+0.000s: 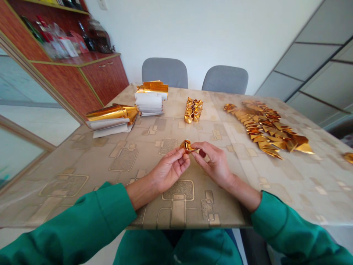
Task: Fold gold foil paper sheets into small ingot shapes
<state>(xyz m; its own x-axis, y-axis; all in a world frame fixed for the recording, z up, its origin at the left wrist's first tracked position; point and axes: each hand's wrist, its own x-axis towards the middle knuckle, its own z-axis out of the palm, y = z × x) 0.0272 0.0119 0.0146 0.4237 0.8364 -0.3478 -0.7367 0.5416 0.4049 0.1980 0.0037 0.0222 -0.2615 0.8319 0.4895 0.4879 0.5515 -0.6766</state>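
Note:
A small folded gold foil piece (188, 146) is pinched between both of my hands above the middle of the table (82, 165). My left hand (168, 170) grips its left side with thumb and fingers closed. My right hand (213, 162) pinches its right end. Both arms wear green sleeves. Behind the hands stands a short double row of finished gold folded pieces (193, 109). A long heap of folded gold triangles (264, 127) lies to the right.
At the back left lie two stacks of gold and white paper sheets (150, 97), (111, 117). Two grey chairs (165, 71) stand behind the table. A red-brown cabinet (91, 79) with bottles is at left. One gold piece (349, 157) lies at the far right edge.

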